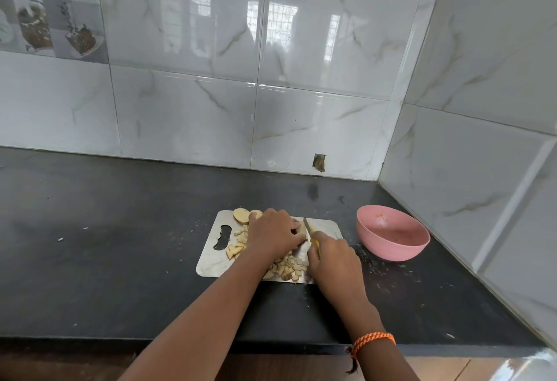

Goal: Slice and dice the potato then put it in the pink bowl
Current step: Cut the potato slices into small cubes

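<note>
You are in a home kitchen: a black stone counter [120, 260] lies under your hands, glossy marble-look wall tiles [301, 49] stand beyond them, food-picture tiles [45, 12] far up-left.

Dark stone countertop [120, 245] meeting glossy white marble-look wall tiles [301, 49] in a corner, window reflections [271, 21] on the tiles, patterned tile [51, 9] upper left

The left hand [273, 233] covers the potato piece being cut, so only a sliver shows at its fingertips. The right hand [333, 260] hides most of the knife [308, 227] and its yellow handle. Both forearms run off the bottom edge. The diced potato pieces [287, 267] are partly hidden under the left wrist.
</note>
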A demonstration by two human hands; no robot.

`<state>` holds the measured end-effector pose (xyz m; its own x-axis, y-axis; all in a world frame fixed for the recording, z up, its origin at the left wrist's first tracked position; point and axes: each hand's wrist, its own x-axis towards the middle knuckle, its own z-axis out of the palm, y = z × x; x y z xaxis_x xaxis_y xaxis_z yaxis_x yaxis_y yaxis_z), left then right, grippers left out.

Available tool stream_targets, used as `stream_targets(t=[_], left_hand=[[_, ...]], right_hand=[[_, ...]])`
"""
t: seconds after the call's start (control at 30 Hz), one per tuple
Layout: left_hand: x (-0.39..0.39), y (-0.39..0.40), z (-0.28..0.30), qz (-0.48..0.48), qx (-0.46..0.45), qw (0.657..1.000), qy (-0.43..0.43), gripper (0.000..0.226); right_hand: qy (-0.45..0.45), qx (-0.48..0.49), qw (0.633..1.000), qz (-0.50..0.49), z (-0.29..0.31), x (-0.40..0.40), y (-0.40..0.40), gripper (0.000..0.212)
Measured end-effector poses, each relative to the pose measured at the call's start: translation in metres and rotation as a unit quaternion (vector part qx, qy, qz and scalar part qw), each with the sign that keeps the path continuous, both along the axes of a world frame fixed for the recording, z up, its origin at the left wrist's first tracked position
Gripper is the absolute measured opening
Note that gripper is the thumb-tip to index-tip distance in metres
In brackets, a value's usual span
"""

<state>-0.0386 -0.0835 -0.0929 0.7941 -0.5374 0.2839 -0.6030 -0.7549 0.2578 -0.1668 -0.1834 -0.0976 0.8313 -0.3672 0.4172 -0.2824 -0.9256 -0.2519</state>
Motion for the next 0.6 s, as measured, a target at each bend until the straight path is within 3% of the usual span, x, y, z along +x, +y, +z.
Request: stream_targets(t=[0.13, 0.6], left_hand=[[0.0049, -0.0020, -0.0016, 0.006, -0.012, 1.000, -0.013, 0.042], [0.0054, -0.0014, -0.0054, 0.001, -0.012, 1.000, -0.012, 0.040]], right_hand=[[-0.031, 0.012, 0.999, 0.007, -0.0034, 0.0046, -0.0041, 0.035], [0.011, 0.007, 0.999, 0.030, -0.0018, 0.0055, -0.0021, 0.026]])
